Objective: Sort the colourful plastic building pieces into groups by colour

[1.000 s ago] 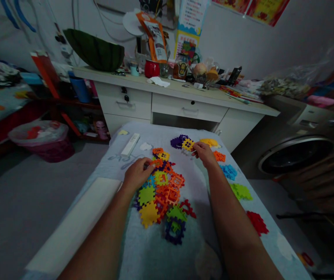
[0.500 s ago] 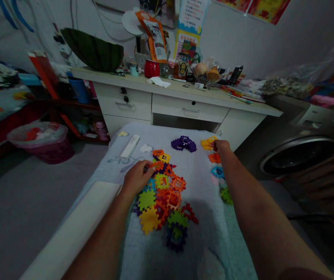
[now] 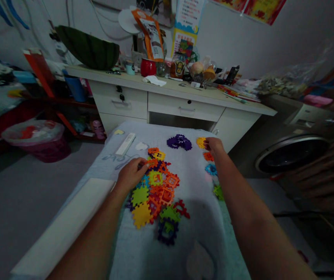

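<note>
Our left hand [image 3: 131, 173] is at eleven o'clock, thumb [image 3: 144, 168] forward and half curled, its bare forearm [image 3: 97, 229] slanting toward one. Our right hand [image 3: 214, 146], farther out at one o'clock, is bent, its forearm [image 3: 251, 212] angled toward eleven.

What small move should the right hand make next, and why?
I'd probably ease the right hand open at the yellow tiles, leaving there any tile it grips, which its fingers hide. It is at that yellow group; purple tiles and blue tiles lie in separate groups nearby, while the left hand touches an orange tile on the mixed-colour pile.
</note>
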Demonstrator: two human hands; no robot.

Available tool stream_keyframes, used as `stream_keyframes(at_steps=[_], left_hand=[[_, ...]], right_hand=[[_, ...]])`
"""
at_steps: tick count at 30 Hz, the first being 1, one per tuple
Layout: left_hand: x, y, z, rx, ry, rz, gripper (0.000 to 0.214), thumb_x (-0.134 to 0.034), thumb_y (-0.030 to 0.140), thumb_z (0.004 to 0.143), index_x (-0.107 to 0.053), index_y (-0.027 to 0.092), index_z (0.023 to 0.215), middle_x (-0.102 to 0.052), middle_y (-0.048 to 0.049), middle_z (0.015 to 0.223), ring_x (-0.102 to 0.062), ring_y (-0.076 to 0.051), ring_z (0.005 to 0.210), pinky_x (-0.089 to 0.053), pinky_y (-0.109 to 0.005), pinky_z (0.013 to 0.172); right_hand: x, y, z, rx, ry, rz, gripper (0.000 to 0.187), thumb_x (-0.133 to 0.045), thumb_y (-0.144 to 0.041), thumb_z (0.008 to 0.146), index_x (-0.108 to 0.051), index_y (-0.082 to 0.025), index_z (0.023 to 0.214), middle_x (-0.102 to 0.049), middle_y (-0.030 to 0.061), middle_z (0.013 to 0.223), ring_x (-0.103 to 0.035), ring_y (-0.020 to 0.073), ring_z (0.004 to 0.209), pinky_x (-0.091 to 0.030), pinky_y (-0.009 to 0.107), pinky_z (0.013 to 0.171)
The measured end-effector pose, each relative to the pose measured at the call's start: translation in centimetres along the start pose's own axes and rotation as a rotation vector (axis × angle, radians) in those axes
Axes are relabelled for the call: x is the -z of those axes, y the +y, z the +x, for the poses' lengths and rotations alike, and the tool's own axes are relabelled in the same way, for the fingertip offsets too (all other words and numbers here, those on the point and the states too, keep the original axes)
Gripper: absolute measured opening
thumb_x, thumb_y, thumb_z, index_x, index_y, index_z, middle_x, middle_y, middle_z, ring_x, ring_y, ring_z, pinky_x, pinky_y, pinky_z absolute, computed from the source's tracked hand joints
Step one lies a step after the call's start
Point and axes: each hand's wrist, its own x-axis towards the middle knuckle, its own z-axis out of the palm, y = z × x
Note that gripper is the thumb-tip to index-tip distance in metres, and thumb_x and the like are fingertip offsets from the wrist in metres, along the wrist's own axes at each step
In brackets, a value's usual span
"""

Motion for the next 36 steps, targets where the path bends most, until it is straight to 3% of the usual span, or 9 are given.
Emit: stream_keyframes(at_steps=[4,8,13,16,19,22,29,32,36], left_hand=[[0.1,0.2,-0.1,-0.019,0.010,0.018,0.035,-0.046,0.049,0.086,-0.065,0.022,0.099,-0.070,-0.0038,0.096,-0.064,-0.021,0.089,-0.047,-0.031,0.078],[0.2,0.4,-0.2,-0.030,0.012,0.054,0.038,-0.041,0.050,0.089,-0.065,0.022,0.097,-0.069,-0.0038,0.094,-0.062,-0.021,0.089,-0.045,-0.030,0.077],[0.1,0.4,-0.3,-0.035,0.026,0.088,0.039,-0.039,0.051,0.091,-0.064,0.022,0.098,-0.068,-0.0033,0.094,-0.061,-0.020,0.089,-0.044,-0.030,0.077],[0.0,0.2,-0.3,-0.043,0.035,0.104,0.039,-0.039,0.051,0.092,-0.064,0.022,0.099,-0.068,-0.0037,0.097,-0.061,-0.021,0.092,-0.044,-0.030,0.079],[0.0,0.0,-0.3,-0.058,0.034,0.096,0.039,-0.039,0.051,0.092,-0.064,0.022,0.099,-0.068,-0.0039,0.098,-0.061,-0.020,0.093,-0.044,-0.030,0.081],[-0.1,-0.2,-0.3,-0.058,0.041,0.095,0.038,-0.039,0.050,0.092,-0.064,0.023,0.099,-0.068,-0.0037,0.098,-0.061,-0.020,0.091,-0.044,-0.030,0.081],[-0.1,-0.3,-0.2,-0.054,0.039,0.099,0.039,-0.039,0.051,0.092,-0.064,0.023,0.100,-0.068,-0.0035,0.098,-0.062,-0.020,0.091,-0.043,-0.029,0.078],[-0.1,-0.4,-0.1,-0.062,0.030,0.096,0.038,-0.040,0.050,0.091,-0.065,0.023,0.099,-0.068,-0.0033,0.099,-0.062,-0.020,0.092,-0.043,-0.030,0.079],[-0.1,-0.3,-0.1,-0.069,0.018,0.091,0.037,-0.038,0.049,0.092,-0.064,0.023,0.098,-0.068,-0.0035,0.099,-0.062,-0.021,0.094,-0.044,-0.030,0.080]], right_hand=[[-1.3,0.4,-3.9,0.036,-0.229,0.053,0.007,-0.060,-0.021,0.076,-0.061,-0.015,0.080,-0.065,0.0018,0.068,-0.056,0.0083,0.051,-0.044,0.018,0.047],[-2.9,1.5,-8.2,0.122,-0.492,-0.050,0.011,-0.061,-0.023,0.073,-0.062,-0.017,0.081,-0.064,-0.0008,0.069,-0.057,0.0093,0.056,-0.042,0.019,0.051],[-4.4,2.7,-12.3,0.363,-0.798,-0.240,0.015,-0.065,-0.025,0.074,-0.066,-0.017,0.086,-0.062,-0.0019,0.072,-0.054,0.0107,0.065,-0.043,0.023,0.063],[-4.8,2.7,-13.7,0.479,-0.865,-0.266,0.030,-0.073,-0.032,0.070,-0.064,-0.018,0.095,-0.061,-0.0014,0.082,-0.053,0.0122,0.074,-0.043,0.024,0.067],[-5.0,2.3,-14.7,0.588,-0.868,-0.323,0.036,-0.078,-0.026,0.063,-0.061,-0.019,0.094,-0.058,-0.0018,0.087,-0.050,0.0128,0.078,-0.042,0.024,0.070],[-5.1,1.7,-15.5,0.625,-0.872,-0.424,0.025,-0.072,-0.015,0.066,-0.060,-0.019,0.087,-0.057,-0.0028,0.081,-0.050,0.0121,0.073,-0.039,0.023,0.068],[-4.3,1.2,-15.3,0.580,-0.783,-0.473,0.015,-0.058,-0.009,0.071,-0.062,-0.019,0.081,-0.061,-0.0026,0.071,-0.052,0.0114,0.064,-0.038,0.022,0.061],[-2.5,0.8,-13.5,0.585,-0.660,-0.444,0.013,-0.056,-0.011,0.072,-0.063,-0.019,0.079,-0.061,-0.0029,0.069,-0.052,0.0115,0.063,-0.037,0.022,0.060],[0.8,0.6,-10.4,0.533,-0.338,-0.429,0.010,-0.055,-0.013,0.071,-0.062,-0.019,0.075,-0.059,-0.0026,0.065,-0.051,0.0127,0.061,-0.036,0.024,0.060]])
